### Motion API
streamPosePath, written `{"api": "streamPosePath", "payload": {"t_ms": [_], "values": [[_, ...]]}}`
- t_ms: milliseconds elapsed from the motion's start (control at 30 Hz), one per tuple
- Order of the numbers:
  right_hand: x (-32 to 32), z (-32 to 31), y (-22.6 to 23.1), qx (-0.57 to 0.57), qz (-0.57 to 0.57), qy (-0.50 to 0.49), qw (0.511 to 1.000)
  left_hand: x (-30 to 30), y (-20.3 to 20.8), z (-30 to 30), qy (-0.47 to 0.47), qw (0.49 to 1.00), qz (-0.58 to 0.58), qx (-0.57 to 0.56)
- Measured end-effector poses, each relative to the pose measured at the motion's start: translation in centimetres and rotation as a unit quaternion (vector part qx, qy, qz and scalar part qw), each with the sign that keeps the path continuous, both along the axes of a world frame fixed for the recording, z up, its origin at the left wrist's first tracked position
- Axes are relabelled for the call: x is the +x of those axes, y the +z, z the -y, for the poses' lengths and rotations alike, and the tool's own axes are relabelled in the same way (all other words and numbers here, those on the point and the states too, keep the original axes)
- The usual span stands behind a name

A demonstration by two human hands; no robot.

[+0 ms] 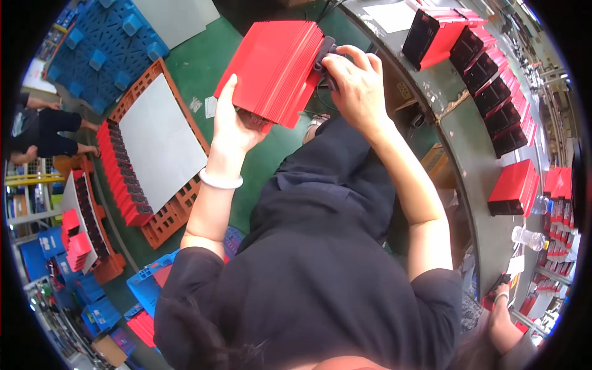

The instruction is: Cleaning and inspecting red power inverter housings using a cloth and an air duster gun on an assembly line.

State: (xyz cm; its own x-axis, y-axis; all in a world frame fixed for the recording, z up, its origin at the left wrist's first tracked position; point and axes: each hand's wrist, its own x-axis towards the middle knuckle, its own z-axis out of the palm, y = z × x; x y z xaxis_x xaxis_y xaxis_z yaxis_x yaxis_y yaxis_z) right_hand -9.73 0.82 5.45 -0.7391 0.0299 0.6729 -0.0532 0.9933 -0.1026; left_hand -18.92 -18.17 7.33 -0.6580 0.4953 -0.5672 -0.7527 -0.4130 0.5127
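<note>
Supporting left hand [237, 126]: half-open, we hold the red finned box [265, 71] by its lower edge.
Right hand [357, 92]: curled narrow, we grip the black part [323, 53] on its right.

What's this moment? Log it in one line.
left grip: holding red finned box | right grip: on black part at box's end | workbench: more red boxes

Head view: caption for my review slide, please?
Left hand holds a red ribbed case, right hand on a black part at its end, beside a bench of red cases.
</note>
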Motion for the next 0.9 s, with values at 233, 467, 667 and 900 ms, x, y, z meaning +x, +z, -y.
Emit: {"api": "streamPosePath", "payload": {"t_ms": [233, 467, 667, 900], "values": [[2.4, 1.5, -0.6, 0.03, -0.005, 0.023, 0.999, -0.2, -0.7, -0.2, -0.045, 0.999, -0.02, 0.014], [4.5, 7.7, -2.1, 0.01, 0.063, 0.093, 0.994, -1.0, -1.1, -0.4, -0.044, 0.998, -0.035, 0.009], [4.8, 6.8, 0.0, -0.067, 0.159, 0.192, 0.966, -0.9, -2.1, -0.4, -0.054, 0.998, -0.002, 0.042], [6.3, 7.1, -3.0, -0.347, 0.141, 0.177, 0.91, -1.6, -0.5, -1.1, -0.047, 0.995, 0.056, 0.072]]}}
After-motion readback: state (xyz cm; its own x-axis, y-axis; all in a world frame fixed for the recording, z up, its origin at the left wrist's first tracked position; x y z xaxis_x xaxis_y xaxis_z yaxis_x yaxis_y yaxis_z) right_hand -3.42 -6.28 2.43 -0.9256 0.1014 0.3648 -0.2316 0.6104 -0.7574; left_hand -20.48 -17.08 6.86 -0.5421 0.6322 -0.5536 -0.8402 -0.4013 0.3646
